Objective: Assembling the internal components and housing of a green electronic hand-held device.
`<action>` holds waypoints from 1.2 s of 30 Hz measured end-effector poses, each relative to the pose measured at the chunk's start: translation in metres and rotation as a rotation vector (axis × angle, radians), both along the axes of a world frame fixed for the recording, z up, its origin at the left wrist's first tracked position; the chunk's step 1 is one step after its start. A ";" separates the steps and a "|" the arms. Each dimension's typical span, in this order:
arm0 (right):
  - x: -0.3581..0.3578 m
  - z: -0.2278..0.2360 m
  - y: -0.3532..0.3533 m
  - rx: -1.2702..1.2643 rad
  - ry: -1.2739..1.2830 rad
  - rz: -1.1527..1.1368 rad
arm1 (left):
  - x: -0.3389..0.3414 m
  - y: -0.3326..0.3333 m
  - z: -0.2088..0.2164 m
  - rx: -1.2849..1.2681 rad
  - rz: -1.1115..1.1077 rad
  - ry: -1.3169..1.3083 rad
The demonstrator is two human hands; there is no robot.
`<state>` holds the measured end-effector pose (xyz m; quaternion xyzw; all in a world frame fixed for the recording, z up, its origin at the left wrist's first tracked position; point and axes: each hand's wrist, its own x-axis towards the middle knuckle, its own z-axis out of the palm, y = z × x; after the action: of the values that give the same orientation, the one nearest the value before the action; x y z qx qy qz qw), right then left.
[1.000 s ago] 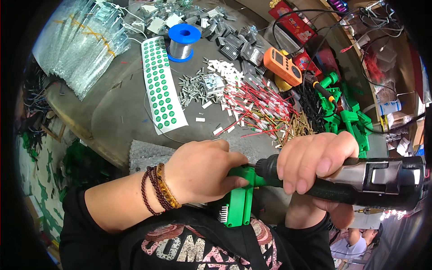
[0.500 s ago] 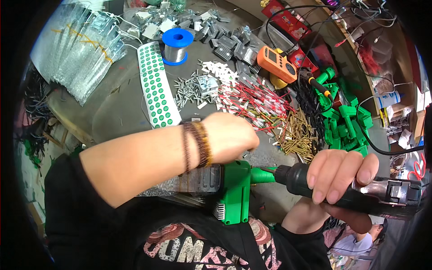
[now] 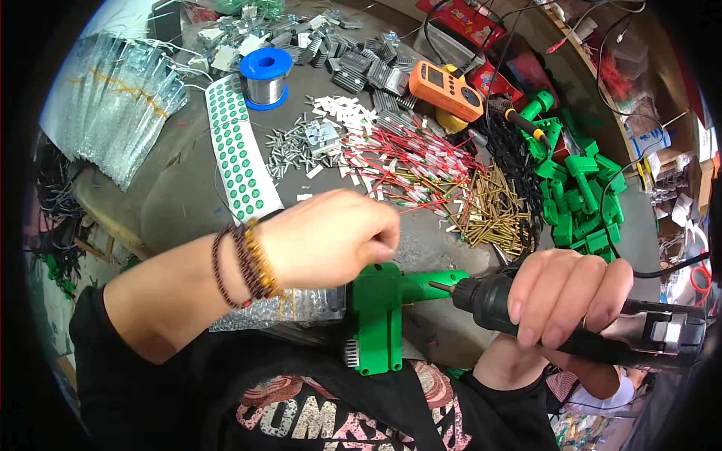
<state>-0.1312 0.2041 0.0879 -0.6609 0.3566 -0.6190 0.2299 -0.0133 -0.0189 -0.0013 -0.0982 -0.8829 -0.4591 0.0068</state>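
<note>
In the head view my right hand [image 3: 568,297] is wrapped firmly around a black power screwdriver [image 3: 489,302], its bit [image 3: 441,287] at the neck of the green casing [image 3: 380,323]; whether they touch, I cannot tell. The casing sits before my shirt, just under my left hand [image 3: 338,237], whose grip is curled; whether it pinches anything small, I cannot tell. I judge that good work here wants the casing braced, the bit square to its screw, and light pressure. The grey desk [image 3: 180,161] carries a sticker sheet [image 3: 235,154], a blue spool [image 3: 266,79], loose screws [image 3: 289,150], red wires [image 3: 414,165], brass pins [image 3: 496,214], an orange meter [image 3: 446,90] and piled green parts [image 3: 583,188]. Bubble-wrapped packs [image 3: 120,105] lie far left; cluttered shelves stand right.
</note>
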 end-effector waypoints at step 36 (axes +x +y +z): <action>0.024 -0.020 -0.061 0.248 -0.244 -0.016 | 0.051 0.015 -0.006 -0.074 0.193 -0.056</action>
<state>-0.1077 0.1432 0.0682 -0.5447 0.4048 -0.6476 0.3465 0.0376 -0.0041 -0.0075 0.0000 -0.9045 -0.4259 0.0229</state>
